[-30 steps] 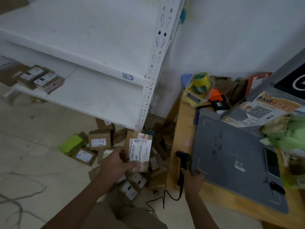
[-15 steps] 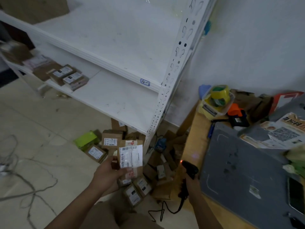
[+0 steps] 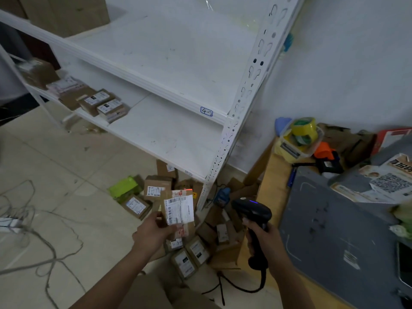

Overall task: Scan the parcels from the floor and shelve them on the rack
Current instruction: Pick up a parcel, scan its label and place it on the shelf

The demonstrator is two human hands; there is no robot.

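The left hand has its grip clenched on the left edge of a small brown parcel. It holds the parcel up over the heap of parcels on the floor, just in front of the rack. The white label faces up.

The right hand has its grip wrapped round the handle of the black scanner, left of the worktop, with the nose aimed left at the parcel.

A red glow sits on the parcel's far edge, which looks to me beyond the bars. I'd tip the scanner's nose down a touch, or lift the parcel, so the line crosses the barcode squarely. Keep the label flat to the beam and the fingers off it. Hold both steady until it reads, and only then turn to the shelf.
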